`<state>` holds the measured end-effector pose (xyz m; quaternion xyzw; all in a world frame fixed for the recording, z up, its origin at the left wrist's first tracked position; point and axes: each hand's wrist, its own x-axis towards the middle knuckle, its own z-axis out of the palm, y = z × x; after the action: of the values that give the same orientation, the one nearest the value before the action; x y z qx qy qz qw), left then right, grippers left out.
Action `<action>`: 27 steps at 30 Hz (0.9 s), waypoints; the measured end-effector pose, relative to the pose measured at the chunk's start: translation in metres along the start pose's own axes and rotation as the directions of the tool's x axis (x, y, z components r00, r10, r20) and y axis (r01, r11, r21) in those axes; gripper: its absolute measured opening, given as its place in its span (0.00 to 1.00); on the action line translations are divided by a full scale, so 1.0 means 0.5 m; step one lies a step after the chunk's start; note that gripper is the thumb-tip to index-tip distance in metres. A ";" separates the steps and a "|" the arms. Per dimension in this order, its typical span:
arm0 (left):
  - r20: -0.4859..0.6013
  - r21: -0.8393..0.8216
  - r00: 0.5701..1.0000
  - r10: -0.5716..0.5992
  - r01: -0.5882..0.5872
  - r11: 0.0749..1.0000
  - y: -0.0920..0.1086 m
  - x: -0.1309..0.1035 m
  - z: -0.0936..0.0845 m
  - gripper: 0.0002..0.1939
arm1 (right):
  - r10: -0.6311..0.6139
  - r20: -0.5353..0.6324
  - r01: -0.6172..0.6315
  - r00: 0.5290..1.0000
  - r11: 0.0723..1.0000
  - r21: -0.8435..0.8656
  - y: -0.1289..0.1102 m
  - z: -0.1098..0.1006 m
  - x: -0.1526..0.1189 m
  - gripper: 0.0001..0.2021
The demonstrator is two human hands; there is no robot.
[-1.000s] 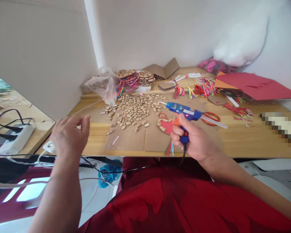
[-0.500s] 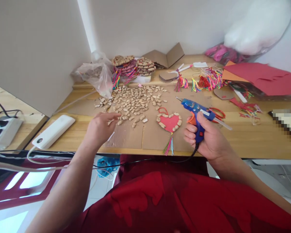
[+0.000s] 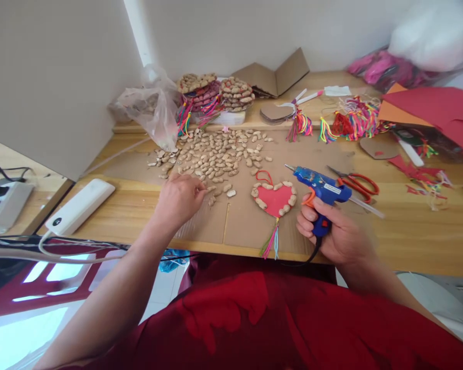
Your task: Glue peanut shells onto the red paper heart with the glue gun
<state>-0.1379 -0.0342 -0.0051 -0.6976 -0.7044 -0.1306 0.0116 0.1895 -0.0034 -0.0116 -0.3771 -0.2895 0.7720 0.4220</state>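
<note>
My left hand (image 3: 182, 199) is at the near edge of a spread of unshelled peanuts (image 3: 219, 154), its fingers pinched on a peanut (image 3: 208, 190) that they partly hide. In my right hand (image 3: 337, 228) is a blue glue gun (image 3: 318, 185) with an orange trigger, its nozzle pointing left and a clear glue stick out of its back. Between the hands lies a red heart (image 3: 273, 201) with peanuts along most of its edge, a red loop on top and a colourful tassel (image 3: 270, 244) below.
Orange-handled scissors (image 3: 357, 185) lie behind the glue gun. Along the back are a plastic bag (image 3: 154, 110), stacked peanut-covered pieces (image 3: 237, 94), folded cardboard (image 3: 273, 77), tassels (image 3: 355, 121) and red sheets (image 3: 435, 110). A white power bank (image 3: 81, 205) is at left.
My left hand has moved right to the nearest peanuts, and its fingers have closed. My right hand keeps hold of the glue gun. The view has shifted slightly, showing more of the scissors.
</note>
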 end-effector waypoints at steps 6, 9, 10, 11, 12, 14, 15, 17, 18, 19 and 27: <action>0.079 -0.116 0.993 -0.083 0.092 0.989 -0.009 -0.017 -0.023 0.10 | 0.002 0.033 -0.003 0.999 1.000 0.029 0.003 -0.010 0.004 0.11; -0.010 -0.176 0.999 -0.043 0.040 0.984 -0.014 -0.013 -0.020 0.08 | 0.012 0.043 -0.013 0.999 0.999 0.030 0.003 -0.013 0.005 0.09; -0.034 -0.186 0.999 -0.023 0.016 0.982 -0.014 -0.009 -0.016 0.08 | 0.013 0.045 -0.015 0.999 0.999 0.029 0.003 -0.013 0.005 0.09; -0.048 -0.188 0.999 -0.005 -0.004 0.982 -0.013 -0.005 -0.011 0.09 | 0.016 0.048 -0.017 0.999 0.999 0.030 0.003 -0.014 0.006 0.09; -0.055 -0.180 0.998 0.010 -0.020 0.983 -0.011 -0.001 -0.005 0.10 | 0.018 0.050 -0.020 0.999 0.999 0.032 0.003 -0.014 0.006 0.09; -0.041 -0.144 0.999 0.032 -0.038 0.989 -0.005 0.007 0.005 0.10 | 0.019 0.053 -0.021 0.998 0.999 0.038 0.004 -0.014 0.006 0.09; -0.025 -0.123 0.999 0.031 -0.034 0.992 -0.002 0.009 0.008 0.10 | 0.018 0.056 -0.020 0.998 0.999 0.041 0.004 -0.014 0.006 0.09; 0.016 -0.080 1.000 0.005 -0.003 0.997 0.006 0.012 0.010 0.09 | 0.016 0.059 -0.019 0.998 0.999 0.048 0.004 -0.011 0.006 0.09; 0.034 -0.058 0.999 -0.015 0.017 0.998 0.011 0.012 0.008 0.09 | 0.017 0.060 -0.020 0.998 0.998 0.052 0.004 -0.010 0.006 0.09; 0.045 -0.036 0.998 -0.038 0.039 0.999 0.015 0.011 0.005 0.08 | 0.017 0.057 -0.020 0.998 0.998 0.057 0.004 -0.009 0.006 0.09; 0.069 0.028 0.963 -0.259 0.258 0.966 0.032 -0.027 -0.038 0.09 | 0.011 0.045 -0.012 0.999 1.000 0.018 0.002 -0.004 0.002 0.09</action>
<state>-0.1247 -0.0515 0.0133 -0.6038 -0.7906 -0.0992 -0.0243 0.1904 -0.0026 -0.0138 -0.3575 -0.2897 0.7852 0.4145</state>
